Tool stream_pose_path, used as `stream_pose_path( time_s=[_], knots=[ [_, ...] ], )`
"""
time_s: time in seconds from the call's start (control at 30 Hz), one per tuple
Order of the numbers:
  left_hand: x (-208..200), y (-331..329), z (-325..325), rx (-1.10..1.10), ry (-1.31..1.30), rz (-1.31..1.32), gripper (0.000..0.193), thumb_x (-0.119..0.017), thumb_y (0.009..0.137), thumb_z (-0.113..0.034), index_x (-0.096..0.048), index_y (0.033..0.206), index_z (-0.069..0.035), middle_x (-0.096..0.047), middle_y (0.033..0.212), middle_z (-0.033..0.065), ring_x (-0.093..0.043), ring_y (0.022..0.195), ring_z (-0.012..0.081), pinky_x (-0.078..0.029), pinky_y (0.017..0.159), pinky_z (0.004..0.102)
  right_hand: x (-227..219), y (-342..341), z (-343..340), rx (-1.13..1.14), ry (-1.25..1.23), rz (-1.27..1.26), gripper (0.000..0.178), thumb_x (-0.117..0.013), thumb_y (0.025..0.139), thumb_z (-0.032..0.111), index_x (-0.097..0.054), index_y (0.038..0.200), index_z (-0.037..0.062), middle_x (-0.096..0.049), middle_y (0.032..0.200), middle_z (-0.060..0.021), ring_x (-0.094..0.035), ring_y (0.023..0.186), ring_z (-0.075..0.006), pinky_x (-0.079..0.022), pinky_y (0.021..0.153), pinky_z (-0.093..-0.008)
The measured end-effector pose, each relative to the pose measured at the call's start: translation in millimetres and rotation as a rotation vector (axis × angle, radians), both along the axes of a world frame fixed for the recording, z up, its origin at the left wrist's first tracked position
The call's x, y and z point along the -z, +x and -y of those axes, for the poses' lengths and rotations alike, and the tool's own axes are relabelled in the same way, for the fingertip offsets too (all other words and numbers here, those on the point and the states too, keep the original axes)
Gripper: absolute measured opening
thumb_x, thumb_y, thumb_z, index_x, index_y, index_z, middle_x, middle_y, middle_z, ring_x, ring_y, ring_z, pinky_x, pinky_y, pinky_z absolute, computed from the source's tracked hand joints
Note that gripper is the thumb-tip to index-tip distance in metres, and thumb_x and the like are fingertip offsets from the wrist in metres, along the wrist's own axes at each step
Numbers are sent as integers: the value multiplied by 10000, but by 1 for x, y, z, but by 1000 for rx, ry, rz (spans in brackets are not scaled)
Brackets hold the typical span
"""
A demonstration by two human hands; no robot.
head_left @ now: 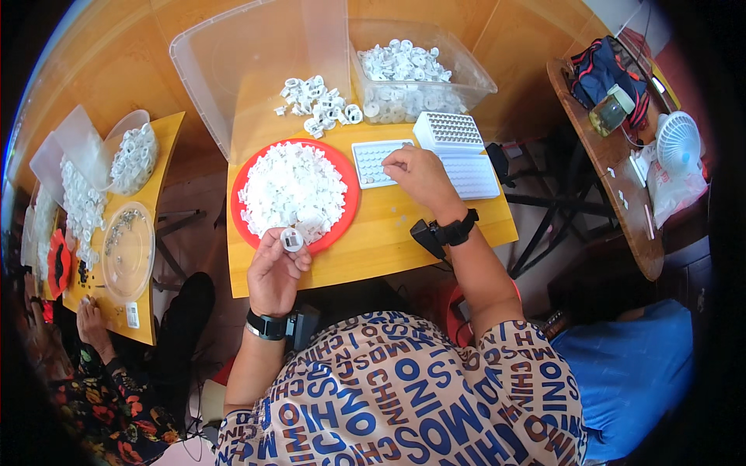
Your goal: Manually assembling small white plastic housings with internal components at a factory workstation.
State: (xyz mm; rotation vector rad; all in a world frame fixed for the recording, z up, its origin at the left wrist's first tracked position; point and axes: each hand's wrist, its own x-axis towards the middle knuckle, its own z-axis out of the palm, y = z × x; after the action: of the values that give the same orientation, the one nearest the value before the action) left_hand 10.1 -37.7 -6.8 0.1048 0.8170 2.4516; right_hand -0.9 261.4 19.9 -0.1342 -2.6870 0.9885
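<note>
My left hand (272, 273), at the near edge of the red plate, holds up a round white plastic part (292, 239) with a dark slot or insert in its face. On the plate (353, 190) lies a heap of small white plastic pieces (289, 185). My right hand (421, 172) reaches over a shallow white tray (360, 165) with rows of small round pieces. Its thumb and fingers are pinched together at the tray's right side; whatever they hold is too small to make out. Both wrists carry black straps with small devices.
Behind the plate lie finished-looking white parts (318, 105). A clear bin (475, 87) holds more, beside an upright clear lid (203, 85). Stacked white trays (470, 177) stand right. At left, another person's hand (92, 322) works at a second table; a small fan (678, 138) is far right.
</note>
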Motion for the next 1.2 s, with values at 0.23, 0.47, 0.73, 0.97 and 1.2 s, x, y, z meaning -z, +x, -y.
stream_pose_path(
  time_s=[0.23,0.47,0.73,0.97,1.2],
  knots=[
    [6,-2,4,57,77,-4,200,-511,947,-188,-513,1080,-39,-609,928,146,-592,811,225,-506,707,299,19,-21,10,-143,152,99,145,-643,793,166,-700,837,41,-635,808,-127,-619,781,-279,-487,702,-362],
    [-3,1,3,52,156,42,239,-519,932,-197,-515,1091,-19,-604,930,167,-585,790,243,-501,692,308,20,-23,16,-146,355,36,144,-566,813,139,-658,768,38,-638,792,-146,-613,782,-341,-477,694,-447],
    [-8,5,3,56,222,18,220,-505,940,-200,-509,1069,-22,-601,882,159,-582,759,245,-478,686,310,-6,2,44,-116,-152,-79,84,-620,824,68,-630,876,3,-653,787,-114,-628,737,-239,-498,683,-328],
    [-2,4,3,46,144,-19,250,-523,935,-216,-506,1091,-20,-607,917,158,-595,778,238,-494,692,299,-39,36,111,-343,-337,-232,147,-687,779,-14,-641,916,11,-674,822,-81,-657,761,-154,-503,696,-258],
    [-11,8,1,22,-58,-45,184,-532,941,-203,-512,1042,-50,-617,883,71,-590,763,142,-468,694,258,-38,34,126,-477,-131,-356,154,-689,753,-6,-631,885,50,-640,772,-87,-637,709,-246,-497,611,-320]
  ],
)
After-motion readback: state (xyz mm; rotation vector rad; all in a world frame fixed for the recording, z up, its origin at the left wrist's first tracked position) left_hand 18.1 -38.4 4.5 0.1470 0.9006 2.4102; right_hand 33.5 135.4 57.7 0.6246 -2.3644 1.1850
